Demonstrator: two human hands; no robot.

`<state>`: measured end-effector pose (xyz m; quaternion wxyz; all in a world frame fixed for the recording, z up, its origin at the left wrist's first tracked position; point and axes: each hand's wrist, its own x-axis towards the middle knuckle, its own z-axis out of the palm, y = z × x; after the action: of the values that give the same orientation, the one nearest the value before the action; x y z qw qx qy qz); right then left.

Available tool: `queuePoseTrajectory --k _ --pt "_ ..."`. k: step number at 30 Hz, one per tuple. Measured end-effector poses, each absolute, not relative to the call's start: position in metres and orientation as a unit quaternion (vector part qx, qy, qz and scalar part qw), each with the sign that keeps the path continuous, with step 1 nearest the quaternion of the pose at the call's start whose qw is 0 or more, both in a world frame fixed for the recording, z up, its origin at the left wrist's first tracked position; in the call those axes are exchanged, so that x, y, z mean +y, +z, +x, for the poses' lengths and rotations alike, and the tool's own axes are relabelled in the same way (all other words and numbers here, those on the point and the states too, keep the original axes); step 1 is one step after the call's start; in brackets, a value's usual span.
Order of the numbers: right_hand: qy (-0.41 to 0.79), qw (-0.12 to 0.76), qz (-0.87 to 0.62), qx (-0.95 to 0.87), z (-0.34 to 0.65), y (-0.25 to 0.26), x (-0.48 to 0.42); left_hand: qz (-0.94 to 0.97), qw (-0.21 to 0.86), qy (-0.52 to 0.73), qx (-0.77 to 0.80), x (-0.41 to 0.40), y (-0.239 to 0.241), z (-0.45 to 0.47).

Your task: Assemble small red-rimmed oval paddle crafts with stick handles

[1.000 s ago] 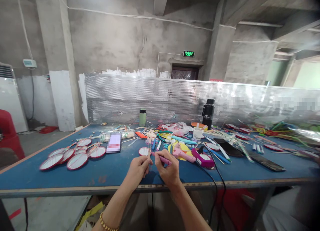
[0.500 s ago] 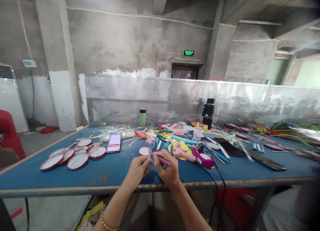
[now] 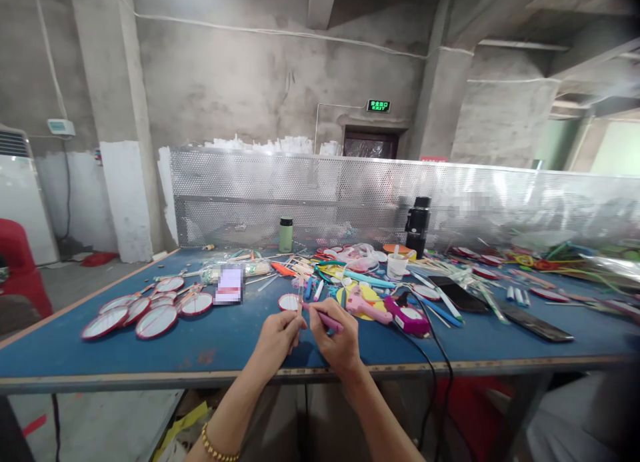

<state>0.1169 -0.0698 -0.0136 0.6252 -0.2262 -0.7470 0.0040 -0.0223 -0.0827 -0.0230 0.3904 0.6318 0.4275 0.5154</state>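
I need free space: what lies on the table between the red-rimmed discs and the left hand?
Head view: only bare blue table between red-rimmed discs and left hand.

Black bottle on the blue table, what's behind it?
Behind the tall black bottle stands a shiny metal screen full of holes. Anything low beyond that screen is covered; only a dark doorway shows above it.

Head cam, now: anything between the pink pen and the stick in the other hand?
Nothing visible. The right hand holds the pink pen with its tip right at the thin stick, which is pinched roughly upright in the left hand. No object shows between pen and stick.
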Motion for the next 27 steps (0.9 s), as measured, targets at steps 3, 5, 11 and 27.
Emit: queuePoseTrajectory --k 3,5,11,27 --pt "0.009 0.619 -0.219 -0.754 0.1166 -0.0136 -0.0694 0.634 0.384 0.517 0.427 -0.0828 -0.0230 -0.0224" --pt "0.009 0.622 -0.216 -0.752 0.1166 -0.0136 -0.0693 0.634 0.386 0.516 0.428 -0.0834 -0.0225 -0.0225" --pt "0.000 0.620 -0.231 -0.750 0.1171 -0.0138 -0.0702 0.635 0.387 0.515 0.427 -0.0837 -0.0219 -0.0225" --pt "-0.006 0.625 -0.210 -0.752 0.1165 -0.0124 -0.0707 0.640 0.386 0.515 0.420 -0.0815 -0.0257 -0.0227"
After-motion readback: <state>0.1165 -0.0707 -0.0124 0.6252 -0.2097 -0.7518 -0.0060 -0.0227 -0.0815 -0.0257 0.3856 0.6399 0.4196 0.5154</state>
